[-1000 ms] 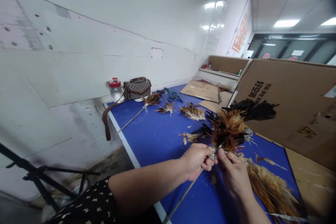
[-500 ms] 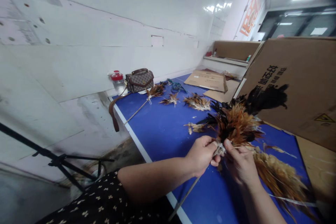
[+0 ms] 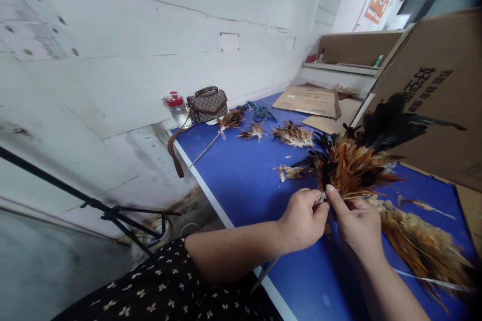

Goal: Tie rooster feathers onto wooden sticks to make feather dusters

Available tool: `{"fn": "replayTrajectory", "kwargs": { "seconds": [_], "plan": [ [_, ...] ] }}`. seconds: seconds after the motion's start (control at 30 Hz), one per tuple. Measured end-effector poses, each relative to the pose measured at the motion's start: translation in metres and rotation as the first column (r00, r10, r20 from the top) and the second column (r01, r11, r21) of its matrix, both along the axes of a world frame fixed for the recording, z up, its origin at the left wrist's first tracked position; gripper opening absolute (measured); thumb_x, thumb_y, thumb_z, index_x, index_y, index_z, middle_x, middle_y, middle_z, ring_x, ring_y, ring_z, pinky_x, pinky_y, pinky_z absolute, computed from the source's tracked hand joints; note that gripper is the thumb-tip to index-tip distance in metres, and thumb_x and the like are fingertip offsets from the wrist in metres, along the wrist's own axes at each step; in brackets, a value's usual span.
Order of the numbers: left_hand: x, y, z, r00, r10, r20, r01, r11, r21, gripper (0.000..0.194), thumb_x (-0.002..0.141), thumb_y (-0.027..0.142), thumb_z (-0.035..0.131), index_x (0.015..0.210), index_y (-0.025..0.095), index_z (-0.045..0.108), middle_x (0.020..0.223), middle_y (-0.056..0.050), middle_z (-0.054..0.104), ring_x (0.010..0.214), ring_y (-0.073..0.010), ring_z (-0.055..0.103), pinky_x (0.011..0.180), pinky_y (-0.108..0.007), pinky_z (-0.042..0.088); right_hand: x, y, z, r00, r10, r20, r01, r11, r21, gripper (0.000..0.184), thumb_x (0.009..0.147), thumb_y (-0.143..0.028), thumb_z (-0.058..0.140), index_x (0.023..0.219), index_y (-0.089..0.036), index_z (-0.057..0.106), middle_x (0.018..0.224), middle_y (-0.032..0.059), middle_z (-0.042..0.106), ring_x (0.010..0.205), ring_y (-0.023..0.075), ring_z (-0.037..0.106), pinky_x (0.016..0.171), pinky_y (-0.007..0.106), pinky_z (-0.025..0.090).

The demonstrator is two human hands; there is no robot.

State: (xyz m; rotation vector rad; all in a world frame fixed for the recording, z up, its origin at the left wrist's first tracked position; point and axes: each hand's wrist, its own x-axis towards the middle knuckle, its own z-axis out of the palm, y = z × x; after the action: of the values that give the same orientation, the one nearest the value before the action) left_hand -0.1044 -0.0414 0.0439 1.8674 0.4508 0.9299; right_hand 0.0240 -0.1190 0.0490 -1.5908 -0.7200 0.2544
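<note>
A feather duster (image 3: 352,165) with brown and black feathers is in front of me over the blue table. My left hand (image 3: 304,218) is closed around its whitish bound neck, and the thin stick (image 3: 265,272) runs down below that hand past the table edge. On the other side of the neck, my right hand (image 3: 357,225) pinches the base of the feathers, thumb pressed close to my left fingers. What exactly lies between the fingertips is mostly hidden. To the right of my right hand lies a bundle of tan and brown feathers (image 3: 424,241) with a white string across it.
Farther back on the blue table (image 3: 233,180) lie a smaller feather duster (image 3: 230,119), feather bunches (image 3: 292,134) and dark green string (image 3: 261,112). A handbag (image 3: 207,105) and a red-lidded bottle (image 3: 176,108) stand by the wall. Cardboard (image 3: 444,110) rises at right; a black tripod (image 3: 113,212) stands left.
The view has shifted slightly, so the scene sits differently. My left hand has turned, its back now facing me more, and the fingers of both hands are closer together at the neck.
</note>
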Motion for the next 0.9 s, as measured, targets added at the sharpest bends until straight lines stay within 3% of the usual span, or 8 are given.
{"fn": "replayTrajectory", "kwargs": {
  "seconds": [0.17,0.27,0.33,0.4,0.47,0.57,0.77,0.9],
  "plan": [
    [-0.003,0.000,-0.002,0.999,0.023,-0.049,-0.019,0.997,0.077,0.025,0.095,0.017,0.065,0.080,0.025,0.047,0.078,0.000,0.051,0.079,-0.0189,0.051,0.081,-0.034,0.047,-0.009,0.002,0.009,0.998,-0.065,-0.012,0.063,0.993,-0.104,0.071,0.069,-0.084,0.095,0.065,-0.017,0.072,0.057,0.0075,0.066,0.049,0.0173,0.054,0.041,0.028,0.040],
    [-0.005,-0.001,-0.001,1.000,0.015,-0.011,-0.015,1.000,0.010,0.027,0.098,0.021,0.065,0.078,0.025,0.048,0.078,0.000,0.051,0.079,-0.0187,0.050,0.080,-0.034,0.043,-0.007,0.002,0.008,0.998,-0.057,-0.022,0.054,0.991,-0.126,0.075,0.067,-0.089,0.094,0.065,-0.017,0.071,0.059,0.0086,0.068,0.051,0.0166,0.054,0.043,0.028,0.042],
    [-0.004,-0.002,-0.001,0.999,-0.013,0.040,0.017,0.995,-0.101,0.029,0.100,0.024,0.067,0.077,0.024,0.050,0.077,0.000,0.051,0.078,-0.0175,0.048,0.079,-0.034,0.041,-0.004,0.001,0.004,0.998,-0.046,-0.051,0.038,0.990,-0.138,0.076,0.069,-0.090,0.092,0.070,-0.017,0.073,0.058,0.0059,0.065,0.049,0.0146,0.049,0.041,0.027,0.037],
    [-0.002,-0.002,-0.002,0.992,-0.059,0.112,0.090,0.953,-0.289,0.031,0.099,0.030,0.070,0.076,0.023,0.051,0.074,0.002,0.048,0.074,-0.0150,0.045,0.075,-0.033,0.038,0.000,0.000,-0.003,0.996,-0.007,-0.085,-0.005,0.991,-0.136,0.074,0.074,-0.089,0.091,0.075,-0.017,0.075,0.058,0.0028,0.061,0.049,0.0129,0.044,0.040,0.027,0.031],
    [-0.001,-0.001,-0.003,0.978,-0.103,0.181,0.180,0.855,-0.486,0.033,0.096,0.037,0.075,0.077,0.022,0.054,0.070,0.004,0.046,0.067,-0.0118,0.039,0.068,-0.031,0.033,0.004,0.000,-0.010,0.993,0.044,-0.114,-0.057,0.992,-0.113,0.071,0.078,-0.087,0.091,0.079,-0.018,0.075,0.060,0.0020,0.061,0.051,0.0126,0.043,0.041,0.027,0.030],
    [-0.001,0.001,-0.005,0.970,-0.118,0.212,0.229,0.736,-0.638,0.037,0.091,0.048,0.081,0.080,0.020,0.061,0.064,0.006,0.046,0.059,-0.0085,0.034,0.060,-0.031,0.024,0.008,0.001,-0.017,0.987,0.093,-0.132,-0.103,0.992,-0.076,0.069,0.080,-0.085,0.092,0.076,-0.020,0.070,0.060,0.0007,0.059,0.051,0.0124,0.042,0.042,0.027,0.030],
    [-0.005,0.002,0.002,0.978,-0.064,0.198,0.184,0.713,-0.677,0.052,0.081,0.062,0.092,0.081,0.016,0.067,0.062,0.006,0.049,0.057,-0.0064,0.035,0.058,-0.029,0.022,0.007,0.002,-0.019,0.979,0.105,-0.176,-0.120,0.990,-0.075,0.072,0.077,-0.086,0.093,0.066,-0.025,0.056,0.053,-0.0049,0.045,0.047,0.0100,0.032,0.040,0.027,0.025],
    [-0.006,0.002,0.006,0.982,-0.027,0.187,0.154,0.687,-0.711,0.052,0.077,0.061,0.094,0.082,0.016,0.068,0.061,0.006,0.049,0.056,-0.0060,0.036,0.056,-0.028,0.022,0.005,0.002,-0.019,0.966,0.117,-0.232,-0.139,0.987,-0.082,0.077,0.073,-0.087,0.095,0.062,-0.025,0.050,0.053,-0.0055,0.041,0.048,0.0085,0.029,0.041,0.026,0.021]
  ]
}}
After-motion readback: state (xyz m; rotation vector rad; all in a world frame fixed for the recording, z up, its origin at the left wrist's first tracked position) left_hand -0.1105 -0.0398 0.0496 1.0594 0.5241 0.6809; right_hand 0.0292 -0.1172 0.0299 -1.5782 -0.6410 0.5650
